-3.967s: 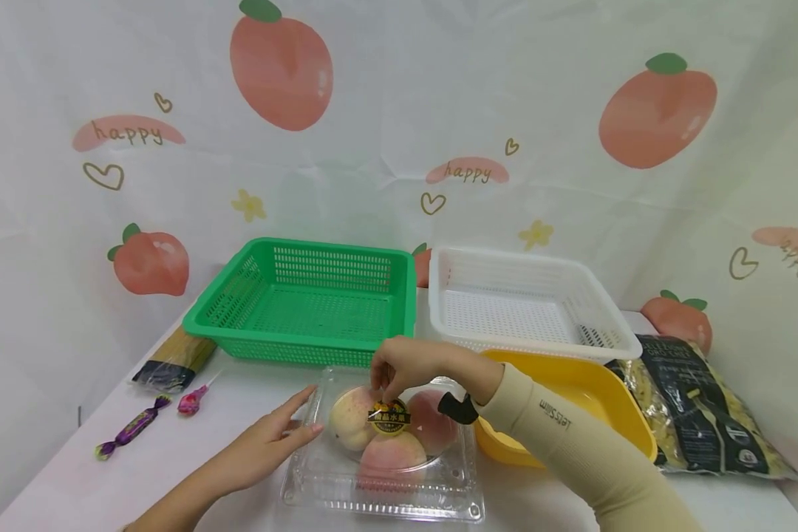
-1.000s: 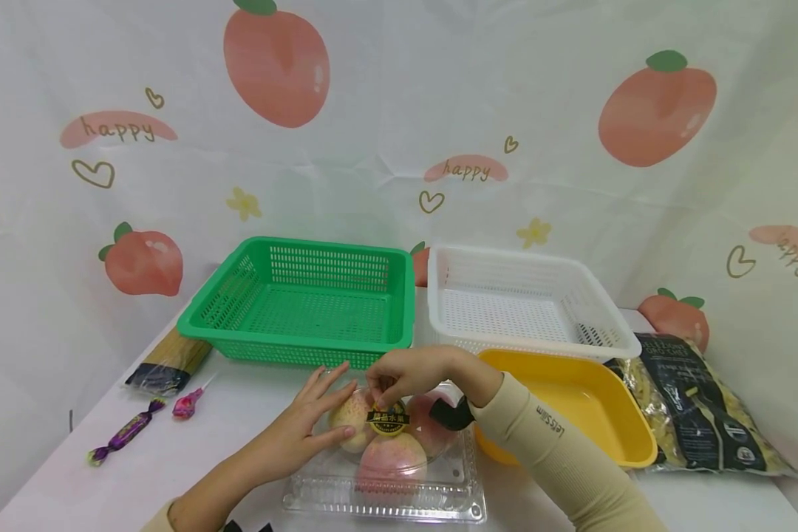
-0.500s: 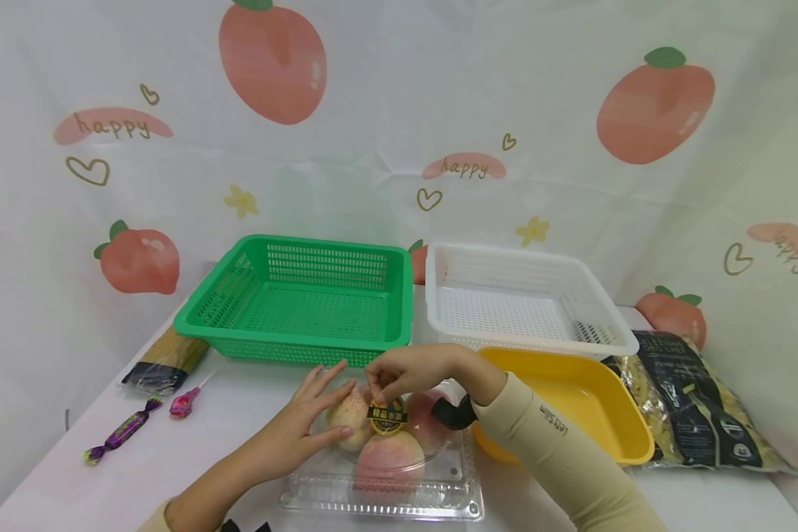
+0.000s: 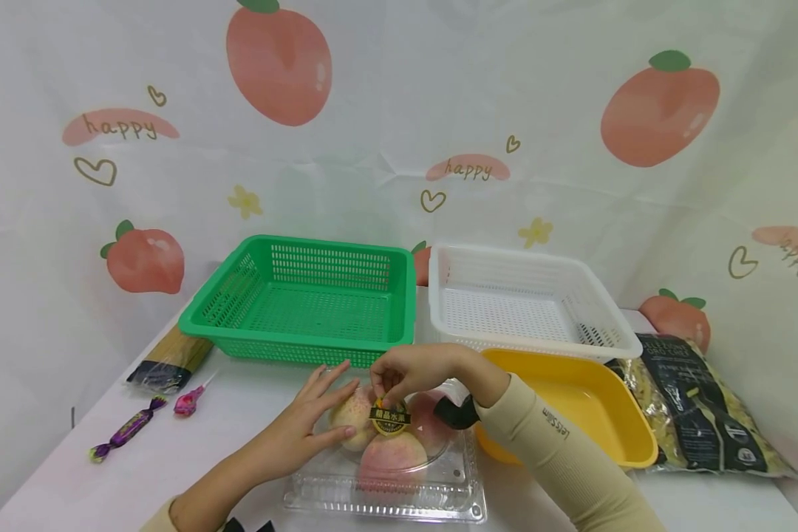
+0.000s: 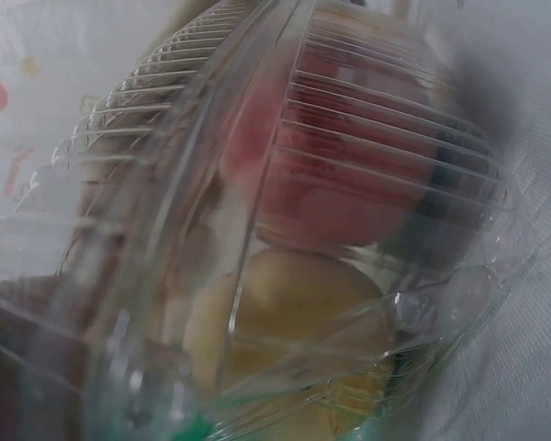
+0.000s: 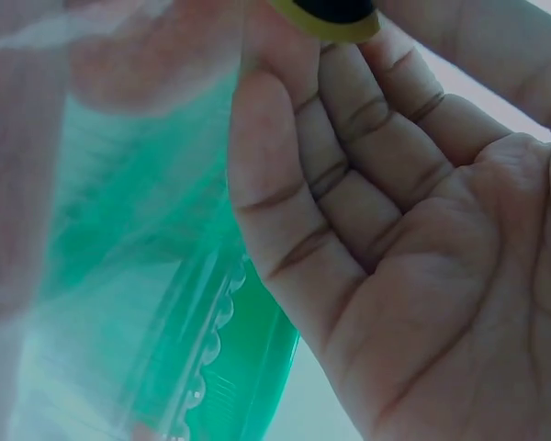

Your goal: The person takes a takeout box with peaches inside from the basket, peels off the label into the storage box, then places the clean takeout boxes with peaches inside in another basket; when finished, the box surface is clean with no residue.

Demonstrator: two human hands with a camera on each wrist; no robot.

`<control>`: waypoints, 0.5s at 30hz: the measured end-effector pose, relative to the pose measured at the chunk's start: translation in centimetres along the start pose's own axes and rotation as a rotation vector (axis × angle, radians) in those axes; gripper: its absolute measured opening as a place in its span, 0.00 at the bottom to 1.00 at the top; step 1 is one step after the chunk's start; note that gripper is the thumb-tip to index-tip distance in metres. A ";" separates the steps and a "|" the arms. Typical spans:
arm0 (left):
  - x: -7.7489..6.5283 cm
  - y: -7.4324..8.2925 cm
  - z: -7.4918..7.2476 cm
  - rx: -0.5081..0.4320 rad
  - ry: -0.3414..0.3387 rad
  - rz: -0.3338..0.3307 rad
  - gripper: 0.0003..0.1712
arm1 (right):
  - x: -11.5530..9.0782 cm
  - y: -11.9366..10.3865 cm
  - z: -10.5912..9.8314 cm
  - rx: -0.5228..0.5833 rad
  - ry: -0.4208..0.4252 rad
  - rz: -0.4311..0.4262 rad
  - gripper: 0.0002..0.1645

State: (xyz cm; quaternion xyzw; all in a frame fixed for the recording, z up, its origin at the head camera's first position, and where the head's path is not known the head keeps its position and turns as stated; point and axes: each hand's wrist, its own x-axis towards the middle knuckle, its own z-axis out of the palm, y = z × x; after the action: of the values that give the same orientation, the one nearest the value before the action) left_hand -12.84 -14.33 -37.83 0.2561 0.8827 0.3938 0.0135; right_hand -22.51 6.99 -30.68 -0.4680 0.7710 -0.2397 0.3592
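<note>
A clear plastic clamshell box (image 4: 386, 502) holding peaches (image 4: 392, 459) stands at the front middle of the table, lid down. A black-and-gold round sticker (image 4: 390, 420) is on the lid, and its upper edge looks lifted. My right hand (image 4: 412, 369) pinches that upper edge between thumb and index finger; in the right wrist view the sticker (image 6: 335, 13) shows at the fingertips, the other fingers curled. My left hand (image 4: 295, 428) rests on the lid's left side, fingers straight and spread. The left wrist view shows a yellowish peach (image 5: 285, 308) through the ribbed plastic.
Behind the box stand a green basket (image 4: 299, 343) and a white basket (image 4: 539, 343). A yellow basin (image 4: 598, 406) sits right, beside a pasta bag (image 4: 698, 406). Left lie a noodle packet (image 4: 169, 362), a lollipop (image 4: 188, 403) and a purple-wrapped candy (image 4: 129, 428).
Since four seconds ago my left hand has moved from the box's left edge farther onto the lid. My right hand stays at the sticker, whose top edge now appears more lifted.
</note>
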 end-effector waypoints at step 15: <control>-0.1 -0.2 0.0 0.018 -0.008 -0.002 0.36 | -0.1 0.2 0.1 0.014 0.040 -0.021 0.04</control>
State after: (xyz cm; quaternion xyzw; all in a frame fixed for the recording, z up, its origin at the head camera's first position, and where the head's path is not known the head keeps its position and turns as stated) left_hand -12.85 -14.47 -38.00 0.2569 0.8864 0.3848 0.0152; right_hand -22.47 7.14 -30.82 -0.4687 0.7712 -0.2582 0.3447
